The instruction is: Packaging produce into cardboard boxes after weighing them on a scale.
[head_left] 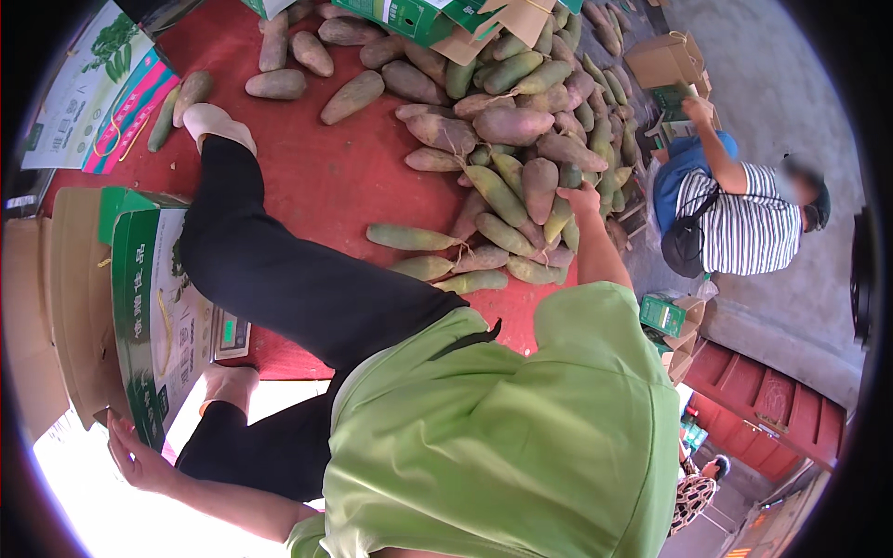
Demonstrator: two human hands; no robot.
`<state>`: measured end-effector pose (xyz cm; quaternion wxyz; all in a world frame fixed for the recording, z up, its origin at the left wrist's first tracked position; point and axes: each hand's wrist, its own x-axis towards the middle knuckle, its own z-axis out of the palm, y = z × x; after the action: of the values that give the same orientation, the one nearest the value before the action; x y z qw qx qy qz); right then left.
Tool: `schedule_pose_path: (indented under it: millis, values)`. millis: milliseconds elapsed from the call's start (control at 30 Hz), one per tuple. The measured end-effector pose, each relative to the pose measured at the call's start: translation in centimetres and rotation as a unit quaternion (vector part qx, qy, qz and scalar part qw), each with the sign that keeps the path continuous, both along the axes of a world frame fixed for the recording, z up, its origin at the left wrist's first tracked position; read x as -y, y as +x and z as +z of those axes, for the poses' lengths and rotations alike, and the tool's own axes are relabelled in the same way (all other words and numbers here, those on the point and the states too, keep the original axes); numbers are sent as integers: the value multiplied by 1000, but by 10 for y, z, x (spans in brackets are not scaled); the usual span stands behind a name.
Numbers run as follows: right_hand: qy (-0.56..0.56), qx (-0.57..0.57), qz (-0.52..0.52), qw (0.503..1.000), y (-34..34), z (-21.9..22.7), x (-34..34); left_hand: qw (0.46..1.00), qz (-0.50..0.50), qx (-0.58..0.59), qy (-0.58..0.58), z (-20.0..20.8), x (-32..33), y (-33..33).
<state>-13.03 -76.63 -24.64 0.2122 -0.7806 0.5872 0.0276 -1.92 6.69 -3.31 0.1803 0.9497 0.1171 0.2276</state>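
Observation:
My right hand (581, 197) reaches into a large heap of radishes (514, 124), some green and some purplish. Its fingers are closed around the end of a green radish (569, 175) at the right of the heap, though part of the grip is hidden. Low on the left, my left hand (139, 462) has its fingers apart, with the fingertips against the corner of an opened carton (147, 325). That carton is green and white outside, brown inside, and its flaps stand open. What lies inside it is hidden.
A scale (231, 333) with a lit display sits beside the carton. Loose radishes (276, 85) lie on the red floor covering (312, 177). A person in a striped shirt (752, 221) works at the right, near more cartons (668, 60). Another person (693, 493) is farther off.

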Motion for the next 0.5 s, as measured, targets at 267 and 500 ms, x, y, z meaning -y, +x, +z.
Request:
schedule_pose_path:
  millis: [267,500]
  values:
    - [-100,89,55,990,15,49,-87,1000,-19,-2,-6,3,8,3]
    - [-267,102,304,909,108,106,-171,998,-53,3,-23,13,15,-6]
